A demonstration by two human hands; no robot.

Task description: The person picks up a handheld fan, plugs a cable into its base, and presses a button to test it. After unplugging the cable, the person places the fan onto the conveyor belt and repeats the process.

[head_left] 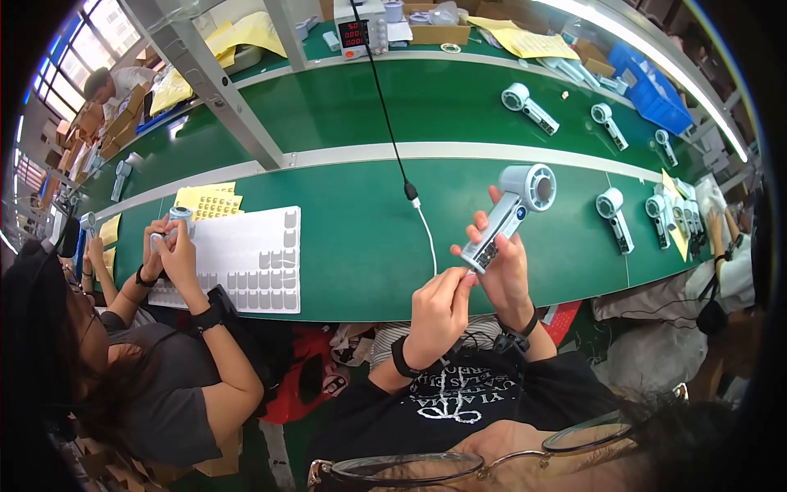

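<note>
My right hand (507,275) grips a light blue handheld fan (502,217), tilted with its round head up and to the right. The handle's open side shows dark electronics inside. My left hand (438,312) is pinched closed at the bottom end of the handle. A white cable (427,225) runs down from a black connector (411,191) into the fingers of my left hand, where its plug is mostly covered. Whether the plug sits in the handle, I cannot tell.
More fans (615,220) lie on the green bench (352,238) to the right and on the line behind. A power supply (361,31) stands at the back. At left, a co-worker's hands (170,246) work above a white sticker sheet (246,254). A blue bin (652,90) is far right.
</note>
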